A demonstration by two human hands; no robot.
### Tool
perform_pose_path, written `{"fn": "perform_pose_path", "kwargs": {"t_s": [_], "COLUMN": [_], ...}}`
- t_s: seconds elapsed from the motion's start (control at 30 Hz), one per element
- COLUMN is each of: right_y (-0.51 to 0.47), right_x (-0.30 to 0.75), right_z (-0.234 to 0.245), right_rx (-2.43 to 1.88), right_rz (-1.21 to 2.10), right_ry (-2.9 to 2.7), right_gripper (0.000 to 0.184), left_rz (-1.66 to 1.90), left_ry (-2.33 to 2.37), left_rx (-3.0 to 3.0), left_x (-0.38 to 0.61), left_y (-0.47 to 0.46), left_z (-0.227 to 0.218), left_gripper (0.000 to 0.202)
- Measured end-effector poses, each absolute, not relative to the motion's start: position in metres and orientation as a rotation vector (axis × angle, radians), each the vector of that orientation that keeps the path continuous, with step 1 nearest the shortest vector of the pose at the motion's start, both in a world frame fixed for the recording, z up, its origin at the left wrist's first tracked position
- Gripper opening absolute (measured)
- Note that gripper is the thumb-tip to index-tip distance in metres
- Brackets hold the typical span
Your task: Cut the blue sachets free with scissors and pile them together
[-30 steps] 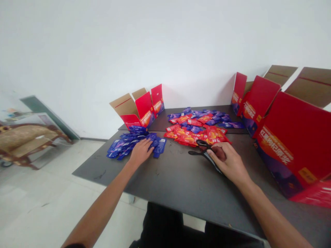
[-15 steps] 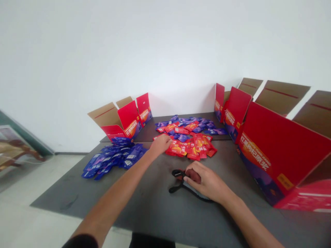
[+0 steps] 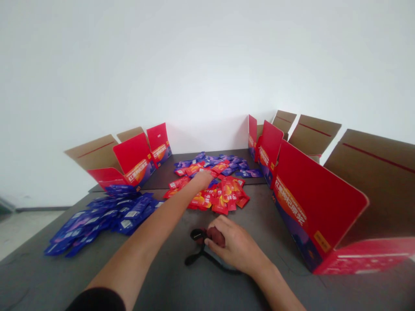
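Observation:
My left hand (image 3: 202, 179) reaches forward over the far pile, among red sachets (image 3: 228, 190) and blue-purple sachets (image 3: 234, 162). Its fingers point away from me and blur into the packets, so whether they grip one is hidden. Lower down, my right hand (image 3: 238, 244) rests near the table top with its fingers curled round a small brown-and-grey soft item (image 3: 216, 236). Black loops stick out from that item on its left side; its exact kind does not show. A heap of blue sachets (image 3: 129, 214) lies left of my left forearm.
Open red cartons with brown insides stand on both sides: a large one (image 3: 311, 194) at the near right, more behind it, and others (image 3: 134, 157) at the back left. A white wall (image 3: 207, 77) rises behind the dark grey table (image 3: 168, 276).
The view has shifted and turned to the right, so things appear further left. My left hand is slightly deeper over the sachet pile. My right hand keeps hold of the same soft item.

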State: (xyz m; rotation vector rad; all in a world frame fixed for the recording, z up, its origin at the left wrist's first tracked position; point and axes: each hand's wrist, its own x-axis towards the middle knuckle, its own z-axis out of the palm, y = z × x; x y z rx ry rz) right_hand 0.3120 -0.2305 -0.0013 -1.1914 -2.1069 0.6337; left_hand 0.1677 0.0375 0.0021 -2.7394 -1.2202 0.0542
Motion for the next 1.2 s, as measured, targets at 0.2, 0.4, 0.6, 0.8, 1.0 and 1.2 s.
{"fn": "perform_pose_path", "kwargs": {"t_s": [0.2,0.4,0.6,0.8,1.0,1.2], "right_y": [-0.231,-0.231,-0.229,-0.229,-0.227,-0.223], "right_x": [0.314,0.314,0.315,0.316,0.318,0.324], "right_z": [-0.001,0.0,-0.002,-0.005,-0.005,-0.009], "right_rx": [-1.182,-1.169,-1.177,-1.171,-1.181,-1.167], "right_rz": [0.634,0.631,0.638,0.642,0.666,0.71], "right_ry": [-2.099,-2.103,-2.083,-2.078,-2.081,-2.053], "right_gripper": [0.016,0.017,0.018,0.018,0.017,0.015], "left_rz": [0.19,0.174,0.14,0.078,-0.185,-0.639], "left_ry": [-1.154,-1.036,-0.985,-0.976,-0.959,-1.026], "left_rx": [-2.674,-2.69,-2.693,-2.716,-2.752,-2.665], "left_x": [0.174,0.162,0.162,0.162,0.146,0.1], "left_y": [0.03,0.03,0.039,0.048,0.027,-0.06], "left_z": [0.007,0.024,0.036,0.051,0.079,0.085], "left_gripper": [0.036,0.057,0.053,0.022,0.009,0.026]}}
